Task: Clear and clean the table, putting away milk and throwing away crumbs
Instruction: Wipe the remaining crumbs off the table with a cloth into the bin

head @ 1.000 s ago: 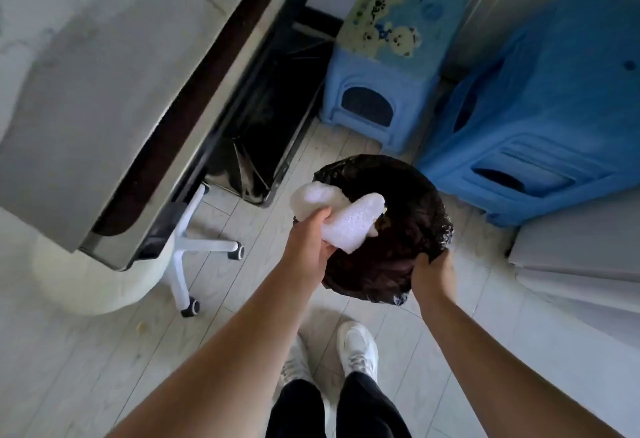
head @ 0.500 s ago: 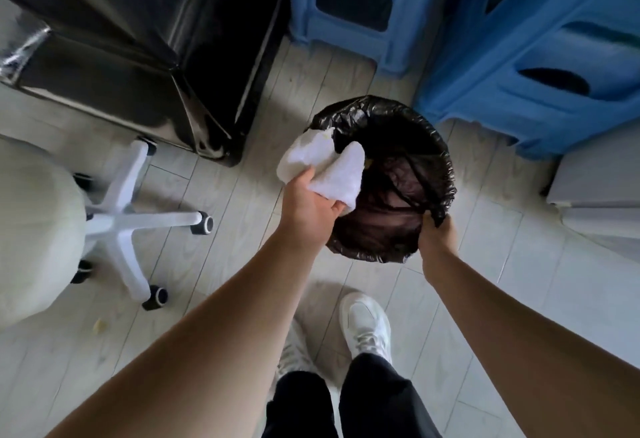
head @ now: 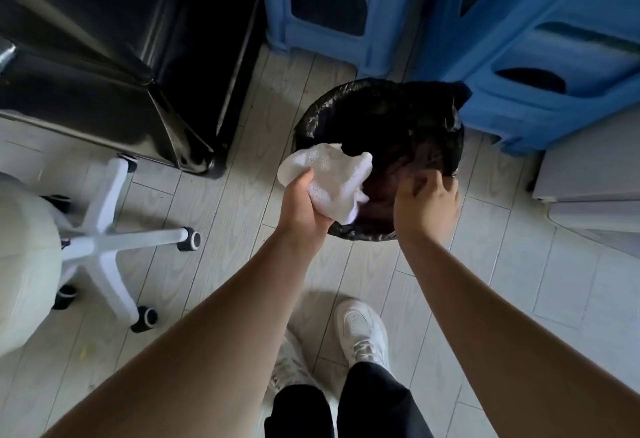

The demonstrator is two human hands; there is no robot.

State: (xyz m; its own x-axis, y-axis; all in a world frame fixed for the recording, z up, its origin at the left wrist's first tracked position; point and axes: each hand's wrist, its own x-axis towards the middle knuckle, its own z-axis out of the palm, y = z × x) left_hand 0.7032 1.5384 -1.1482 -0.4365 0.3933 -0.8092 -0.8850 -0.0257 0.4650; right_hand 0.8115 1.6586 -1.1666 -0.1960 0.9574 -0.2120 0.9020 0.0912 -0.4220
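While the left hand (head: 304,209) grips a crumpled white cloth (head: 332,183), fingers closed around it over the near-left rim of the black-lined bin (head: 346,105); the right hand (head: 427,203) curls closed on the liner's near edge.

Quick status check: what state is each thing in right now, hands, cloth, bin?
Left hand: closed around the cloth, over the bin's near edge.
Right hand: fingers curled at the bin's near rim.
Cloth: bunched, held, not dropped.
Bin: upright, open, black bag inside.
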